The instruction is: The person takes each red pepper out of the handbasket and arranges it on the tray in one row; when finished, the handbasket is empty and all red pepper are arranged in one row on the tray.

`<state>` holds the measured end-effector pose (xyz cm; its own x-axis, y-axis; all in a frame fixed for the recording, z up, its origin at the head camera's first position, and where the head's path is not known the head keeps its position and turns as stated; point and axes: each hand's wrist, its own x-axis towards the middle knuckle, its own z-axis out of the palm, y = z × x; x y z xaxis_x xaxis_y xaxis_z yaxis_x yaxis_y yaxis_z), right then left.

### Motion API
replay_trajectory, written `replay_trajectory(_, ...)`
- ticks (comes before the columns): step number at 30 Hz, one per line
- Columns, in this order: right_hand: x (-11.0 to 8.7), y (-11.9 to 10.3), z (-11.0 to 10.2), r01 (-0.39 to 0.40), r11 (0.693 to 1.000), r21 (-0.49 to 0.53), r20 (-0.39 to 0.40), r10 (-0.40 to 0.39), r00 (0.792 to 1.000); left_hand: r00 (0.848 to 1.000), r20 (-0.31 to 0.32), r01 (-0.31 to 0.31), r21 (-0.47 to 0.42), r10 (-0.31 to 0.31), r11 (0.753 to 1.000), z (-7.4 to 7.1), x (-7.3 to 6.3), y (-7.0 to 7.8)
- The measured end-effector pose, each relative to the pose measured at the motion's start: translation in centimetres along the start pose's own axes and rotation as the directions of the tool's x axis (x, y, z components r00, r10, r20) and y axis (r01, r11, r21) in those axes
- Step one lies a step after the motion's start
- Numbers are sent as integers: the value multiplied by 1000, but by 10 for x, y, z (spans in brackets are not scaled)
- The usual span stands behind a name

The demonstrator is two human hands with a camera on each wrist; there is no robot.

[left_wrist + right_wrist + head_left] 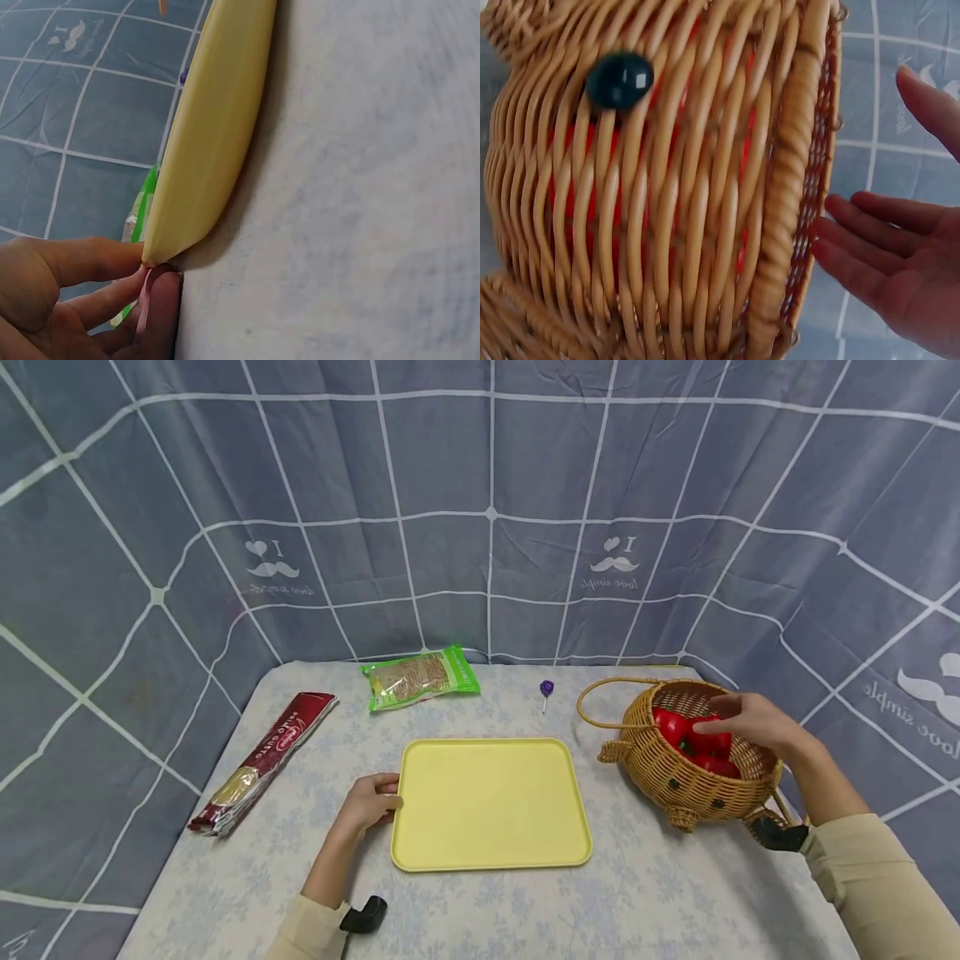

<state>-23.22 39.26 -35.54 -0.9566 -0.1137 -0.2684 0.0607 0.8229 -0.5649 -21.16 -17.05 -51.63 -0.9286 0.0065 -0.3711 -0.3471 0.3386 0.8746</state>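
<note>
At the left edge of a yellow rectangular tray, my left hand pinches the rim. The left wrist view shows the tray's side wall close up, with fingers at its corner and a thin pink strip beside them. My right hand reaches over the mouth of a wicker basket, fingers extended and thumb apart. Inside the basket lie several glossy red bell peppers. From the right wrist, the fingers appear just beyond the basket's rim, holding nothing.
A red pasta packet lies at the table's left. Toward the back are a green-and-clear food packet and a purple lollipop. The basket's loop handle sticks out leftward. A grey checked curtain surrounds the table's back and sides.
</note>
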Motion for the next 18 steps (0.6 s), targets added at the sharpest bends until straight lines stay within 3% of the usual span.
replay_trajectory(8,7,16,-4,-72,996,-59,69,76,995,1000,2,1,-2,-1,1000,-1,-1,1)
replay_trajectory(14,14,34,2,-51,989,-137,109,66,992,1000,-5,9,7,-9,1000,1,-3,0)
replay_trajectory(18,14,39,5,-71,975,-211,146,103,984,1000,-7,6,27,-5,1000,2,-4,-2)
